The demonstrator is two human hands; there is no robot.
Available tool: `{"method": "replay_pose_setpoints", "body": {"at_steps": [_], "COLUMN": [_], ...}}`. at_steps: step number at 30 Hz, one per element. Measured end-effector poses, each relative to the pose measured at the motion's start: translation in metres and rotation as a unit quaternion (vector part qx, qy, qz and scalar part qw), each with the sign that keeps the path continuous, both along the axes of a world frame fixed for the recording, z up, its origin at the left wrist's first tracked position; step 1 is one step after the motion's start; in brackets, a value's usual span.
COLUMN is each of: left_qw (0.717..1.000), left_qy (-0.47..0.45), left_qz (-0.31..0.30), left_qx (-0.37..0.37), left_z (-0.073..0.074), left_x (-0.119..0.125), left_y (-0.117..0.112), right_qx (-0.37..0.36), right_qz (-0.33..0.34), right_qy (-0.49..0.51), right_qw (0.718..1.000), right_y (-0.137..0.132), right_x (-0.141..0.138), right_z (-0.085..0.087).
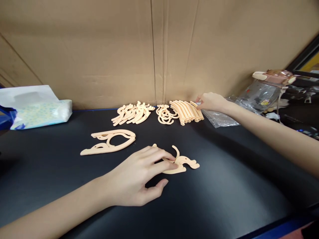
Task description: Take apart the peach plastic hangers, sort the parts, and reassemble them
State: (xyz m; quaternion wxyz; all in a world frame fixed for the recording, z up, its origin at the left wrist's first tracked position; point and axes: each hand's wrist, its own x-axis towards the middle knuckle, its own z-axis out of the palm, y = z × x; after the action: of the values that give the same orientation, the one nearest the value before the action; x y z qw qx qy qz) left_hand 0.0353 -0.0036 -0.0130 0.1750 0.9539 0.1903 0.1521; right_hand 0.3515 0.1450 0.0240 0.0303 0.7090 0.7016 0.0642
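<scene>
My left hand [143,176] lies palm down with its fingers apart, its fingertips on a few beige plastic hanger parts [178,166], one with a thin curved end pointing up. The hand partly covers them. Farther off, my right hand [210,101] is closed in a pinch at the right end of a row of curved beige strips [185,112]. Its fingertips meet the upper end of the outermost strip. To the left of my left hand, a folded beige hanger [122,142] rests flat on the black table.
Along the cardboard wall [99,59] lie a pile of beige arm pieces [133,113] and a pile of hooks [165,114]. A clear plastic bag [221,118] and a clear bottle with a brown lid [264,89] are at right. A tissue pack [42,111] stands at left.
</scene>
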Motion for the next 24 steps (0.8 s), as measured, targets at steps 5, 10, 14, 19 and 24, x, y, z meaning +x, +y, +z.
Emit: {"method": "replay_pose_setpoints", "body": {"at_steps": [5, 10, 14, 19, 24], "left_qw": [1.0, 1.0, 1.0, 1.0, 1.0], "left_qy": [-0.001, 0.001, 0.004, 0.006, 0.001], "left_qz": [-0.002, -0.003, 0.0, 0.001, 0.004], "left_qx": [0.002, 0.007, 0.006, 0.007, 0.01], "left_z": [0.0, -0.002, -0.001, -0.001, -0.002], "left_x": [0.0, 0.0, 0.0, -0.001, -0.001], "left_y": [0.0, 0.0, 0.001, 0.0, 0.0], "right_qx": [-0.01, -0.021, -0.039, -0.061, -0.035], "right_qz": [-0.002, -0.001, -0.002, -0.001, 0.018], "right_qy": [0.004, 0.02, 0.045, 0.071, 0.058], "right_qw": [1.0, 1.0, 0.998, 0.996, 0.998], "right_y": [0.005, 0.011, 0.013, 0.016, 0.018], "right_x": [-0.001, 0.0, 0.001, 0.005, 0.009], "right_z": [-0.001, 0.0, 0.002, 0.002, 0.001]}}
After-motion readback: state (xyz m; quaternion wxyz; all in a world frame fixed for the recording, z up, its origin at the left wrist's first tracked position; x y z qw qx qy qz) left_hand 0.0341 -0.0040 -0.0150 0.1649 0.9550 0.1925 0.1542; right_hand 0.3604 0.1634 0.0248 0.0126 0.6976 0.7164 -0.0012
